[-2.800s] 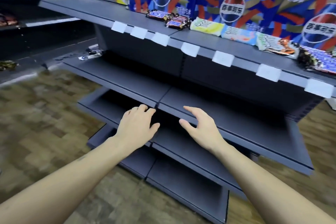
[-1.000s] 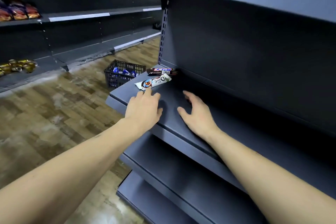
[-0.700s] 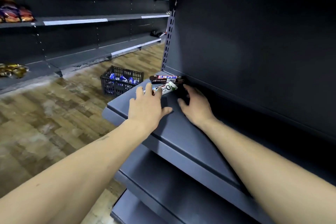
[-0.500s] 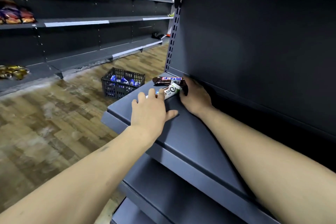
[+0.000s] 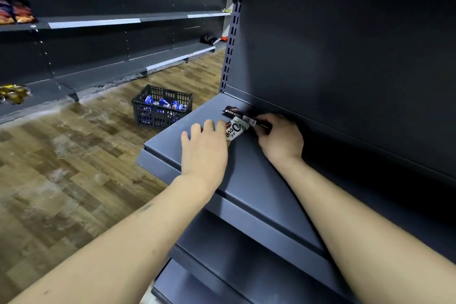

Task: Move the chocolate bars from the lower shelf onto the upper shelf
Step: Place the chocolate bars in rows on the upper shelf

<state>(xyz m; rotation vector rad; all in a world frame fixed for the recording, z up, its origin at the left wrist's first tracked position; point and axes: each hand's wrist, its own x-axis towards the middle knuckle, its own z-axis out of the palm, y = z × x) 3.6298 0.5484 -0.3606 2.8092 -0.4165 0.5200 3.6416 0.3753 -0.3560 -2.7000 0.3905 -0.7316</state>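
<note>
Dark grey shop shelving lines a wood-floored aisle, with a black crate (image 5: pixel 161 111) of blue Pepsi cans on the floor. At the far end of the lower shelf (image 5: pixel 246 180), the left hand (image 5: pixel 204 148) closes its fingers on a white Dove bar (image 5: pixel 235 129), and the right hand (image 5: pixel 280 139) grips a dark bar (image 5: pixel 234 111) whose print is too small to read.
</note>
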